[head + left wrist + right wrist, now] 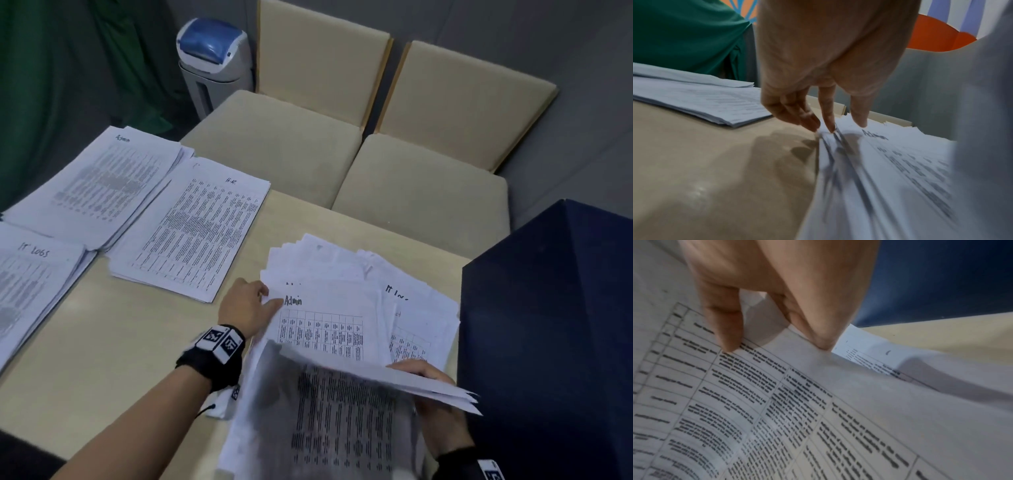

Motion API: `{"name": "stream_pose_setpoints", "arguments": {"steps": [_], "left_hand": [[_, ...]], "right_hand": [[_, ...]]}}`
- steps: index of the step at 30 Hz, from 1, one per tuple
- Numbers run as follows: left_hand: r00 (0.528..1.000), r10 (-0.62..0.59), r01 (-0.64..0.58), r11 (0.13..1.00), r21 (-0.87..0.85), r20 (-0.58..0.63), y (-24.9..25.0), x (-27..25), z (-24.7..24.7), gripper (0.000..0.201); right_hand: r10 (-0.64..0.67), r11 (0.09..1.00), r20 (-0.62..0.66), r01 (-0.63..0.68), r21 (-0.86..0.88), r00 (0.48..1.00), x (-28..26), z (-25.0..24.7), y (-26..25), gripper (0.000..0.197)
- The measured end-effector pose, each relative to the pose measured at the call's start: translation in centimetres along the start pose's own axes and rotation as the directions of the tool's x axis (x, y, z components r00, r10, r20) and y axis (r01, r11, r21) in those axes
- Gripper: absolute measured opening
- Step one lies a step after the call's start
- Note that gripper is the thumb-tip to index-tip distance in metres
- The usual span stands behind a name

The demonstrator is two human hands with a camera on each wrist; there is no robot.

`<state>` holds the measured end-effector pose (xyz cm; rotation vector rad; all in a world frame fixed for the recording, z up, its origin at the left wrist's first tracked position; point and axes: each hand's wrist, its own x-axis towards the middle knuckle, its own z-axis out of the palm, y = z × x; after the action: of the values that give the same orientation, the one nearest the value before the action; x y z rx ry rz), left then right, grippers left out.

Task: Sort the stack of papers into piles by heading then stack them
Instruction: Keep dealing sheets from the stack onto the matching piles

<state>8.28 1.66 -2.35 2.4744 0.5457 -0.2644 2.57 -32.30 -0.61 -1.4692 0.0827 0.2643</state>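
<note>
Three sorted piles lie at the left of the table: "Admin" (99, 185), "HR" (195, 226) and "IT Logs" (30, 284). The unsorted stack (342, 270) is fanned out in front of me. Its top flat sheet is headed "Admin" (322, 325) (900, 154). My left hand (269, 296) (838, 128) pinches that sheet's top left corner, thumb on top and fingertips at the edge. My right hand (424, 373) (777, 345) grips several lifted sheets (325, 411) (797, 402), held up off the near side of the stack with their printed tables facing me.
The beige table (102, 342) has bare room between the piles and me. A dark blue box (548, 325) stands close on the right. Two beige chairs (291, 147) sit beyond the far edge, with a white and blue bin (214, 58) and green cloth (68, 68) behind.
</note>
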Motion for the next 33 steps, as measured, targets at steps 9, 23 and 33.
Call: {"name": "stream_pose_setpoints", "arguments": {"steps": [9,23,33], "left_hand": [[0.918,0.351,-0.332,0.935,0.127,-0.186,1.4,-2.6,0.4,0.035],[0.946,0.249,-0.223,0.964,0.143,-0.209,0.1,-4.5,-1.3,0.019],[0.901,0.315,-0.331,0.944,-0.001,-0.299,0.2,-4.4,-1.0,0.021]], "right_hand": [[-0.032,0.997,-0.051,0.036,0.073,0.998,0.2,-0.1,1.3,0.010],[0.015,0.998,-0.214,0.000,0.070,0.977,-1.9,1.3,0.2,0.040],[-0.093,0.996,-0.205,0.093,-0.008,0.974,-2.6,0.4,-0.2,0.048]]}}
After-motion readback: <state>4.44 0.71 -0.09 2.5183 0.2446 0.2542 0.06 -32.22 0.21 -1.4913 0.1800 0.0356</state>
